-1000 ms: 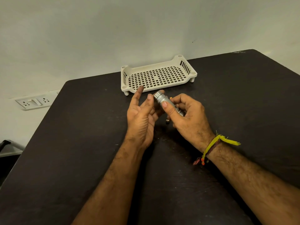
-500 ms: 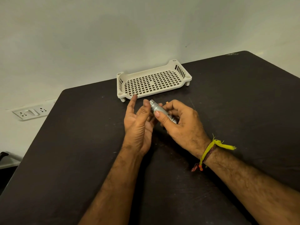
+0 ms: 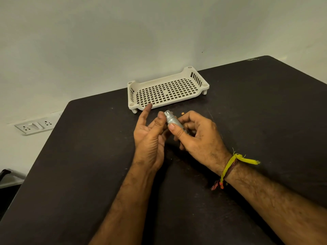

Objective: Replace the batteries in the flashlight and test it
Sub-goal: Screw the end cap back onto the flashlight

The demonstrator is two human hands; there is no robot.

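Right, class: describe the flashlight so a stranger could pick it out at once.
Start at the dark table and find the white tray by the wall. Just in front, the right hand grips the flashlight: a short silver metal tube, the only shiny thing there.

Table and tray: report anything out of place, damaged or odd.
Nothing stands out. The white tray sits flat and intact on the dark table; the right hand grips the silver flashlight, left hand beside it.
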